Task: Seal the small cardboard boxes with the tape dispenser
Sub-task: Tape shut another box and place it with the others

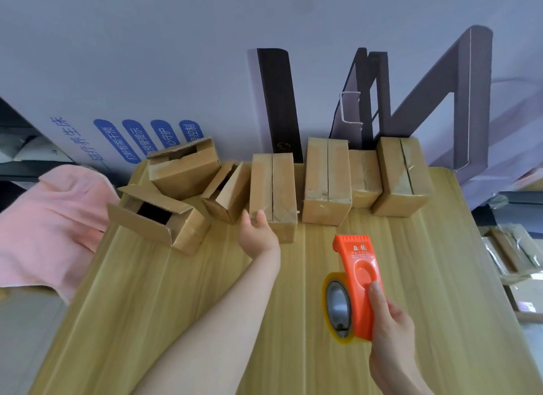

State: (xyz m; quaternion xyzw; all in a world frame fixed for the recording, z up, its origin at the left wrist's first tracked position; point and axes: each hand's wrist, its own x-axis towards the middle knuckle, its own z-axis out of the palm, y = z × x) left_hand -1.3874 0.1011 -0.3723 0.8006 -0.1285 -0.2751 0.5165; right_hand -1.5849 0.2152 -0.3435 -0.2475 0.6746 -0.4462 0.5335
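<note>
Box (284,194), gripped at one corner by the left hand (256,231), may twist out of line with the dispenser (358,272) clutched in the right hand (392,328).

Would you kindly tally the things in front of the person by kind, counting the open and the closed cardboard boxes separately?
Closed cardboard boxes: 4
Open cardboard boxes: 3
Tape dispenser: 1
Pink cloth: 1
Total: 9
</note>
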